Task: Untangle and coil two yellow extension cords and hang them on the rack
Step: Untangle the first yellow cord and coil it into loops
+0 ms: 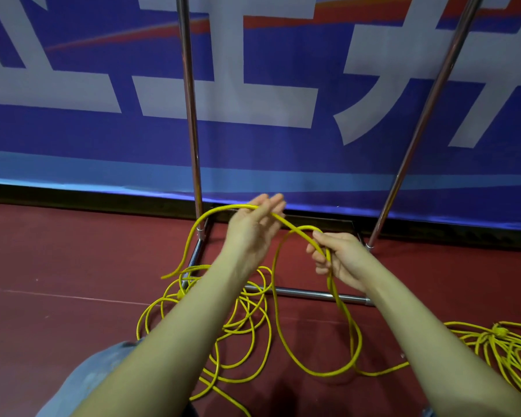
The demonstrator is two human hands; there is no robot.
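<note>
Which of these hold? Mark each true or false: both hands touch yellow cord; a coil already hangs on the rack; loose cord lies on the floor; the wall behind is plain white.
1. Both hands touch yellow cord. True: the right hand grips the yellow cord, which runs over the fingers of the left hand.
2. A coil already hangs on the rack. False: the rack poles in view carry nothing.
3. Loose cord lies on the floor. True: a tangled pile lies on the red floor.
4. The wall behind is plain white. False: a blue banner with white characters.
</note>
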